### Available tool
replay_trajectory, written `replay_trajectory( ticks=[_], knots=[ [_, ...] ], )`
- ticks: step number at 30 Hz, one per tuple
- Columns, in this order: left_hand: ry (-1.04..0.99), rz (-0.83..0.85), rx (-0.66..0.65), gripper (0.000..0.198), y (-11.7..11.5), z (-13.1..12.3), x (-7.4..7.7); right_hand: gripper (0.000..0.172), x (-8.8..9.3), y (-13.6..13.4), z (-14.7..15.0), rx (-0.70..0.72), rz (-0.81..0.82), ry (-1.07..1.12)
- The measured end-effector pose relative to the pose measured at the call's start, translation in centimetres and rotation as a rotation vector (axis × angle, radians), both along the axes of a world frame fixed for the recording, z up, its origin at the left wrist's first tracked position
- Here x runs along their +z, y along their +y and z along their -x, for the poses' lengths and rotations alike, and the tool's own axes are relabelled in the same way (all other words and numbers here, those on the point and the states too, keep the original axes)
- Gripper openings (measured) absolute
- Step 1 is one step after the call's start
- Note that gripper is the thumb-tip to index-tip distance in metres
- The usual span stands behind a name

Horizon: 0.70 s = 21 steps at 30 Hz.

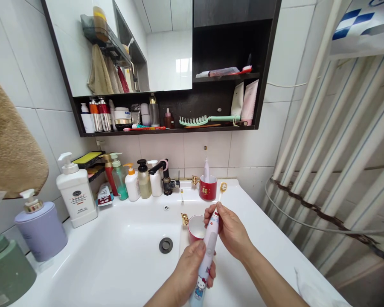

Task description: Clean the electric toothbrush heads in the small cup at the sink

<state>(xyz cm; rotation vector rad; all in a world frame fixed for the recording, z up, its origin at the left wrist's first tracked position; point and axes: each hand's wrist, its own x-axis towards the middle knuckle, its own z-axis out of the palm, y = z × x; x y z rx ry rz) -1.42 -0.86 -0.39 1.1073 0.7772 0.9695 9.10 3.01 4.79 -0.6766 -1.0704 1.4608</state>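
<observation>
Gripping the electric toothbrush (pixel 210 239) with both hands, the person holds it above the front right part of the sink (pixel 121 260). The toothbrush stands nearly upright, tilted slightly to the right, with its brush head (pixel 223 186) at the top.

1. Left hand (pixel 192 268): closed around the lower part of the handle. The fingers (pixel 212 272) wrap the handle from the right side and the thumb lies across its front.
2. Right hand (pixel 232 230): placed higher, at the upper part of the handle. Its thumb and fingertips pinch the handle from the right; the remaining fingers are curled behind it.
3. Toothbrush position: in the air, touching neither the sink nor the counter (pixel 269 238).

Surroundings:
- A red cup (pixel 196 228) with a white inside stands on the sink edge, just behind the toothbrush and beside the right hand.
- A second red cup (pixel 208 188) stands farther back near the wall, with a white brush head standing in it.
- The drain (pixel 165 245) lies left of the hands; the black faucet (pixel 164 172) stands at the rear of the sink.
- A row of pump bottles (pixel 132 183) lines the back left edge, and a large white bottle (pixel 77 194) stands nearer on the left.
- A dark shelf (pixel 169 130) above carries jars and a green comb (pixel 208 120).
</observation>
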Motion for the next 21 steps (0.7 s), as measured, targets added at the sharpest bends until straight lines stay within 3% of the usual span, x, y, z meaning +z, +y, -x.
replay_trajectory(
  ticks=[4, 9, 16, 21],
  knots=[
    [0.004, 0.012, -0.015, 0.043, 0.07, -0.02, -0.19, 0.027, -0.01, 0.14, -0.18, -0.060, -0.021, 0.004],
    [0.013, 0.009, -0.009, 0.044, 0.10, 0.00, -0.32, 0.029, 0.03, 0.24, -0.13, -0.033, -0.023, -0.012],
    [0.057, -0.013, 0.086, 0.041, 0.14, -0.17, -0.11, 0.026, -0.23, 0.00, 0.17, -0.138, -0.053, -0.154],
    [0.026, -0.084, 0.204, 0.042, 0.49, 0.15, 0.45, 0.019, -0.73, -0.62, 0.52, 0.096, -0.174, -0.388]
  ],
)
